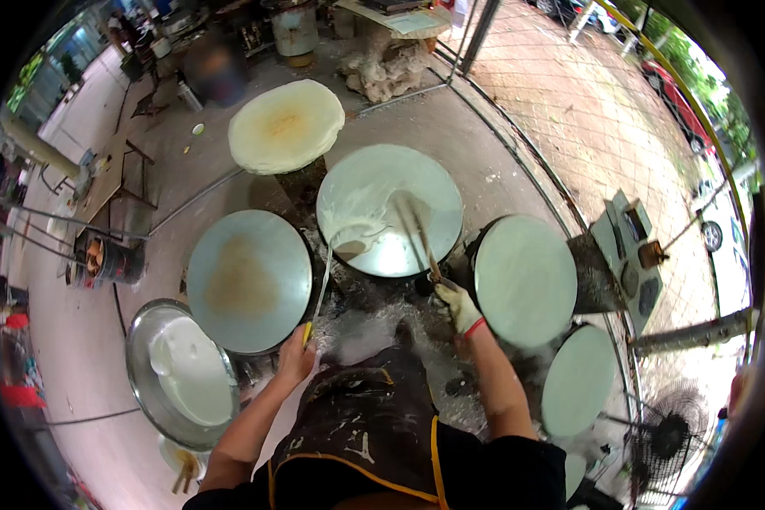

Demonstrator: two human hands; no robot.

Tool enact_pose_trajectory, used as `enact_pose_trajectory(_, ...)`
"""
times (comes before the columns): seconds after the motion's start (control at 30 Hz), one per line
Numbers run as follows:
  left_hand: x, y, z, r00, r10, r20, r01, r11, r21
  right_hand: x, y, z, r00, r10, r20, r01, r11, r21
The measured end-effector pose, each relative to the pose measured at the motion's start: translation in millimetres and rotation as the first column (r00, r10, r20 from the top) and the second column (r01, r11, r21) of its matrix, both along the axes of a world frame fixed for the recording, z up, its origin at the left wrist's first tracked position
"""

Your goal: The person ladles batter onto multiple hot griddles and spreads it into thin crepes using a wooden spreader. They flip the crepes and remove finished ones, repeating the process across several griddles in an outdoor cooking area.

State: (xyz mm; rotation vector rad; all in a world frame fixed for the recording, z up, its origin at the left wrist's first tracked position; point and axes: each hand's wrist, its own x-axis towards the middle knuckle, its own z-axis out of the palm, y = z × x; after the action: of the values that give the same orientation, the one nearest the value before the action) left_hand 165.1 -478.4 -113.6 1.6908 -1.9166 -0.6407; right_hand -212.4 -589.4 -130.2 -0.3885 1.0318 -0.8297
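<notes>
My bare left hand (297,357) grips the yellow handle of a long thin metal tool (324,287), whose far end reaches the left rim of the middle round griddle (389,162). My right hand (457,306), in a pale glove, is closed on a wooden-handled spreader (424,239) over that griddle; its far end is blurred. White batter streaks lie on the griddle's left part. At the left is a griddle (287,255) with a browned patch. On the right, two round griddles (526,280) (579,382) bear smooth pale layers.
A metal basin (141,395) of white batter stands at the lower left. A stack of round flatbreads (285,127) rests beyond the griddles. A floor fan (669,433) stands at the lower right, below a stone-like slab (625,255). A wire fence runs along the right.
</notes>
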Motion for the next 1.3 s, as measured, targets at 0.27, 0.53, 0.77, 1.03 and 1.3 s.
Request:
enact_pose_trajectory(0.27, 101.9, -6.6, 46.6, 0.819, 0.131, -0.558, -0.077, 0.990, 0.119, 251.7, -2.0, -39.5, 0.995, -0.072, -0.065, 0.070, 0.997, -0.031)
enact_pose_trajectory(0.53, 190.3, 61.1, 97.1, 0.360, 0.447, -0.819, -0.160, 0.894, 0.418, 358.7, 29.9, -70.3, 0.567, -0.509, -0.648, 0.369, 0.860, -0.353)
enact_pose_trajectory(0.77, 223.8, 107.0, 87.7, 0.157, 0.467, -0.870, -0.098, 0.884, 0.457, 305.1, 22.1, -73.9, 0.658, -0.619, -0.428, 0.667, 0.744, -0.051)
enact_pose_trajectory(1.03, 207.6, 116.9, 87.1, -0.046, 0.366, -0.929, 0.117, 0.926, 0.359, 263.1, 55.4, -80.2, 0.660, -0.291, -0.692, 0.335, 0.939, -0.075)
enact_pose_trajectory(1.3, 144.3, 102.4, 101.9, 0.009, 0.410, -0.912, 0.127, 0.904, 0.408, 189.6, 105.2, -99.6, 0.842, -0.204, -0.499, 0.131, 0.975, -0.177)
